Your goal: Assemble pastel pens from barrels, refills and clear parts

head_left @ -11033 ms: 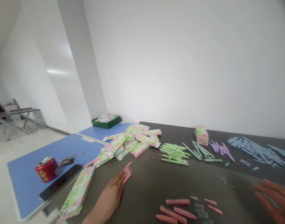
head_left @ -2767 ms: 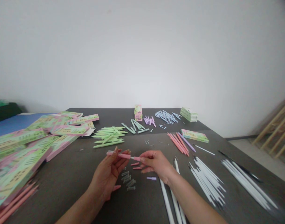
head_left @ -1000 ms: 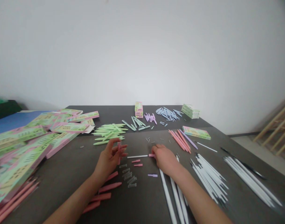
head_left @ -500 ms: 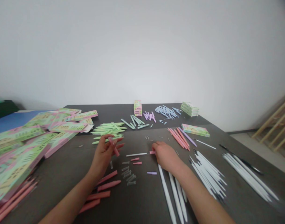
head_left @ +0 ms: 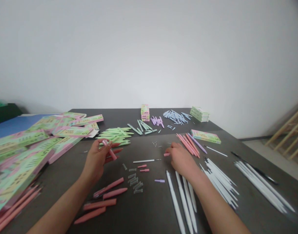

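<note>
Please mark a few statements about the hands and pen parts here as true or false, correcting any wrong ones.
1. The left hand holds a pink tube. True.
2. The right hand holds a green pen. False: it holds a small pink piece.
3. A thin white rod lies between the hands, touching neither. True.
4. The blue pens lie left of the light-green pens. False: they lie to the right.
5. Clear tubes lie on the table. True.

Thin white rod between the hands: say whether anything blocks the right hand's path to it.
Nothing visible on the table stands between the right hand and the thin white rod; only the small pink piece that the hand holds juts toward the rod.
</note>
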Motion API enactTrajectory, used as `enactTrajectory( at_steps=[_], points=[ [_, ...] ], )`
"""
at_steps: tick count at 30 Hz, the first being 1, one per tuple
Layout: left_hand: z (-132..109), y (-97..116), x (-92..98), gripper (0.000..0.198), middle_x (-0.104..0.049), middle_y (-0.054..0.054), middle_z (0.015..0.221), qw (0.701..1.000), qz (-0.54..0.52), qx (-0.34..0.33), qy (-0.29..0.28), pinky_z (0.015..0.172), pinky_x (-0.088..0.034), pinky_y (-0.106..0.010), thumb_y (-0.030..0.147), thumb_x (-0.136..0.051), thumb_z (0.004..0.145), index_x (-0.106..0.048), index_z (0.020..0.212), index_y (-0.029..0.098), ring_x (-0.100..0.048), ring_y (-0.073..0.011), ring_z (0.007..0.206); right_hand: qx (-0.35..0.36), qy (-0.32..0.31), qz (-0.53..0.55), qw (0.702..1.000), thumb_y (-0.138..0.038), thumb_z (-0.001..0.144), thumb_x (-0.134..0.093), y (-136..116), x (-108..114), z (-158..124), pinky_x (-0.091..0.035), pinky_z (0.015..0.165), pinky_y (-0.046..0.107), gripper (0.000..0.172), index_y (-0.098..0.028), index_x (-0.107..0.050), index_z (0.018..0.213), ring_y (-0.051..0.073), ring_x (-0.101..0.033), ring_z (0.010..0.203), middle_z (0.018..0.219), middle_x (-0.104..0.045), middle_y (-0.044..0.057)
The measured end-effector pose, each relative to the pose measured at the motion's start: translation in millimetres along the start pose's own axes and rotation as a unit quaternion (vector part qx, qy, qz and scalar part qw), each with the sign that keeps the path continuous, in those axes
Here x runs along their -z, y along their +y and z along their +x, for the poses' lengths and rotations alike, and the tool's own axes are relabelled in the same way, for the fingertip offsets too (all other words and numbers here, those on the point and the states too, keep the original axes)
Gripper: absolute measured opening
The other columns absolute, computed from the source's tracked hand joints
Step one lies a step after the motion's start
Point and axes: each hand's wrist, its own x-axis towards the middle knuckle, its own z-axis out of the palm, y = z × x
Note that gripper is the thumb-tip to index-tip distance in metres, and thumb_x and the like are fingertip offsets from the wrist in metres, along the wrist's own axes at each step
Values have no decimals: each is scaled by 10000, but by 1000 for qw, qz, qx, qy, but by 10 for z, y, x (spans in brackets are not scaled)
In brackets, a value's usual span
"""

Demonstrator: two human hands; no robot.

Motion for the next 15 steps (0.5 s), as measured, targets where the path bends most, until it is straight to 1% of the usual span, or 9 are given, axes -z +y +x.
enactTrajectory(
  at_steps=[3,5,6,7,8,10,11,12,15],
  points=[
    [74,-39,94,332,-666,-46,887,988,151,-15,-14,547,-541,-325,473,-490,775,-418,998,239,-676,-207,677,6,-8,7,1000,-50,804,-464,0,-6,2,-354,819,260,262,-179,-679,881,198,-520,969,925,-600,89],
    [139,-84,160,390,-663,-56,808,972,232,-19,-31,465,-506,-315,492,-481,753,-481,1023,210,-655,-226,607,3,-13,8,1000,-96,829,-477,-9,-23,0,-358,798,262,207,-167,-668,861,201,-531,954,913,-609,91],
    [171,-110,191,404,-661,-61,765,961,274,-23,-40,451,-490,-319,487,-494,734,-528,1007,192,-642,-239,585,0,-16,7,1000,-117,838,-484,-15,-36,-1,-361,783,265,184,-160,-661,857,205,-536,945,914,-613,95],
    [200,-137,218,396,-662,-71,742,948,312,-32,-50,473,-486,-331,469,-514,713,-576,972,177,-637,-254,595,-5,-19,5,1000,-132,842,-490,-21,-51,-1,-364,766,269,166,-154,-654,856,209,-542,934,915,-616,101],
    [224,-163,239,367,-670,-82,749,935,345,-44,-60,527,-490,-346,441,-534,693,-619,927,171,-638,-269,637,-9,-22,3,1000,-141,844,-495,-27,-68,0,-366,749,273,153,-149,-648,859,213,-548,922,917,-620,107],
    [250,-211,264,295,-689,-93,827,908,404,-74,-89,676,-479,-353,381,-548,680,-674,862,186,-633,-278,765,-16,-28,-2,999,-159,852,-496,-34,-105,7,-367,725,279,144,-145,-640,866,221,-557,908,921,-625,116],
    [253,-231,267,273,-692,-88,867,895,425,-90,-106,730,-462,-342,356,-541,689,-689,860,202,-625,-270,813,-19,-31,-3,999,-177,861,-493,-35,-123,11,-367,720,281,148,-146,-637,872,223,-560,905,923,-626,119],
    [252,-248,266,264,-690,-80,889,882,442,-104,-123,759,-447,-328,336,-530,703,-697,870,218,-617,-257,839,-22,-34,-4,999,-202,869,-489,-35,-140,16,-367,719,283,156,-146,-635,878,224,-561,904,927,-626,122],
    [232,-279,247,274,-677,-70,879,852,476,-137,-168,764,-431,-299,297,-488,749,-702,907,233,-607,-226,832,-28,-41,-7,999,-261,880,-484,-29,-173,23,-368,720,288,185,-146,-629,892,227,-560,905,938,-623,127]
  ],
)
